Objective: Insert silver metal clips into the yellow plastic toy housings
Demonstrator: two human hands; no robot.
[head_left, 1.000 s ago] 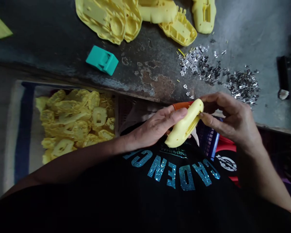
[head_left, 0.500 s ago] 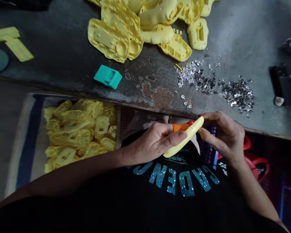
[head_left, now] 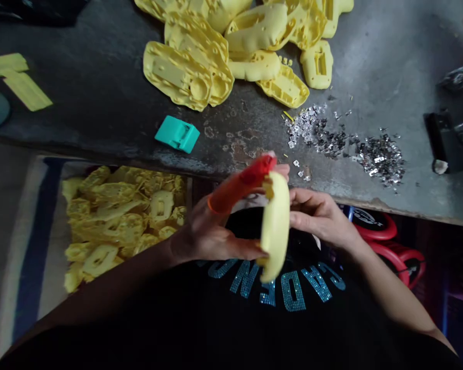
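Upright, yellow plastic shell (head_left: pixel 274 226) between hands (head_left: pixel 216 236) (head_left: pixel 320 216)

A workshop, its worn metal bench (head_left: pixel 386 61) heaped with yellow plastic shells (head_left: pixel 177 77) and metal clips (head_left: pixel 380 160)

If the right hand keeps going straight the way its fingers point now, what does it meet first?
The right hand would meet the yellow plastic shell held upright in the left hand. Its fingertips are right at the shell's edge; depth is unclear, so they may already touch.
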